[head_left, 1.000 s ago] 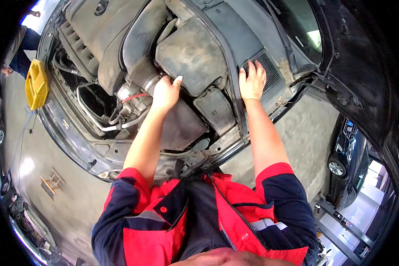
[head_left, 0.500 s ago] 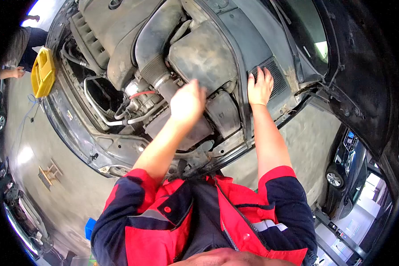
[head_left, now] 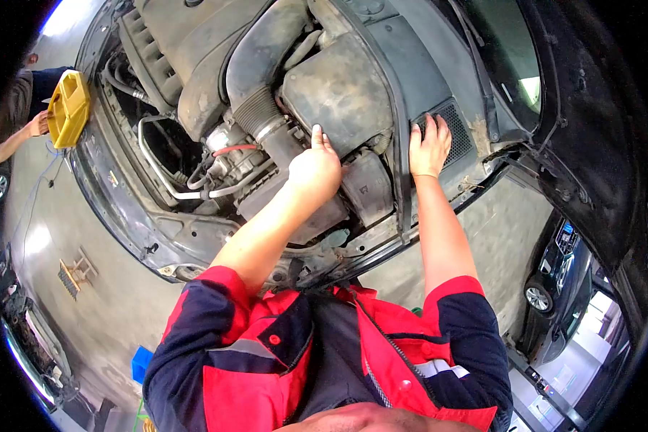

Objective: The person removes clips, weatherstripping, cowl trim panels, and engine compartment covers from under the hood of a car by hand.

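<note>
My left hand [head_left: 315, 173] is over the engine bay, between the ribbed intake hose [head_left: 258, 114] and the large dusty air box cover [head_left: 338, 90]. Its fingers are pressed together and partly curled out of sight; whatever they grip is hidden. My right hand [head_left: 430, 148] rests with fingers apart on the black cowl beside the mesh grille [head_left: 457, 133], holding nothing. Below my left hand lies a dark flat cover [head_left: 295, 212], and a smaller dark box [head_left: 368, 189] is between my hands.
At the far left a co-worker's hand [head_left: 39, 124] touches a yellow tray [head_left: 69, 108] on the car's front edge. The raised hood [head_left: 597, 93] hangs at the right. A wooden stand [head_left: 78, 272] and a blue box [head_left: 142, 363] are on the floor; another car [head_left: 554, 288] is lower right.
My left hand has moved right from the hose clamp toward the air box. My right hand still lies on the cowl. The co-worker's hand has come to the yellow tray. The view has shifted slightly.
</note>
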{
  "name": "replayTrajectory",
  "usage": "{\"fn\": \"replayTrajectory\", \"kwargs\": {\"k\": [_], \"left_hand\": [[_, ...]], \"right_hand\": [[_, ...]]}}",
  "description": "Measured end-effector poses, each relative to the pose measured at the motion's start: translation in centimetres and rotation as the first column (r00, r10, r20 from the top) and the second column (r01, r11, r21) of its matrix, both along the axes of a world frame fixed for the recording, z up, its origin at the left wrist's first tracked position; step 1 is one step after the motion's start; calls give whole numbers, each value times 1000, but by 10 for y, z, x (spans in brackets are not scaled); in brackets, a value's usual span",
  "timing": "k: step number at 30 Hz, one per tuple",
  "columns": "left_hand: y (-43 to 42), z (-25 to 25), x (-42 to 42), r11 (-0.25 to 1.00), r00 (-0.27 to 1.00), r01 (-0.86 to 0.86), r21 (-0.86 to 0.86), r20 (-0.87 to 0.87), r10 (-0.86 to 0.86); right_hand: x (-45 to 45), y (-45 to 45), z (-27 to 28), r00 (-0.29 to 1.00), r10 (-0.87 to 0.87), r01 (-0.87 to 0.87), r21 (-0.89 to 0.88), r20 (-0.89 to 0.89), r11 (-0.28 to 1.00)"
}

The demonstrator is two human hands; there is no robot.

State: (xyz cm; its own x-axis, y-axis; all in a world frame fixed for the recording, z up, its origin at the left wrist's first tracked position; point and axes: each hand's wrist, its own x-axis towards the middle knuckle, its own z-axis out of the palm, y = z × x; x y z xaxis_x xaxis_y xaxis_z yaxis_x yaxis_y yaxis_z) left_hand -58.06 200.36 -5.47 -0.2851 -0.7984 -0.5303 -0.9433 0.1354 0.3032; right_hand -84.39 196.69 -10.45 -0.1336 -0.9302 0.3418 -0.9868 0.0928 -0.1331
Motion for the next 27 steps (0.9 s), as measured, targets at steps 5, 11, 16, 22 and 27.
{"fn": "replayTrajectory", "kwargs": {"k": [5, 11, 16, 22, 27], "left_hand": [[-5, -7, -7, 994, 992, 109, -20, 73, -107], [16, -1, 6, 988, 994, -70, -138, -96, 57], [69, -10, 38, 892, 923, -165, -420, -385, -11], [160, 7, 86, 933, 914, -69, -352, -398, -83], [254, 4, 126, 983, 976, -117, -141, -199, 88]], "right_hand": [[-3, -2, -3, 1000, 11, -10, -25, 23, 1000], [0, -1, 2, 1000, -11, 11, -10, 9, 1000], [4, -1, 7, 999, -44, 43, 29, 30, 999], [5, 1, 8, 998, -49, 47, 43, 46, 998], [4, 1, 10, 996, -46, 40, 75, 71, 996]]}}
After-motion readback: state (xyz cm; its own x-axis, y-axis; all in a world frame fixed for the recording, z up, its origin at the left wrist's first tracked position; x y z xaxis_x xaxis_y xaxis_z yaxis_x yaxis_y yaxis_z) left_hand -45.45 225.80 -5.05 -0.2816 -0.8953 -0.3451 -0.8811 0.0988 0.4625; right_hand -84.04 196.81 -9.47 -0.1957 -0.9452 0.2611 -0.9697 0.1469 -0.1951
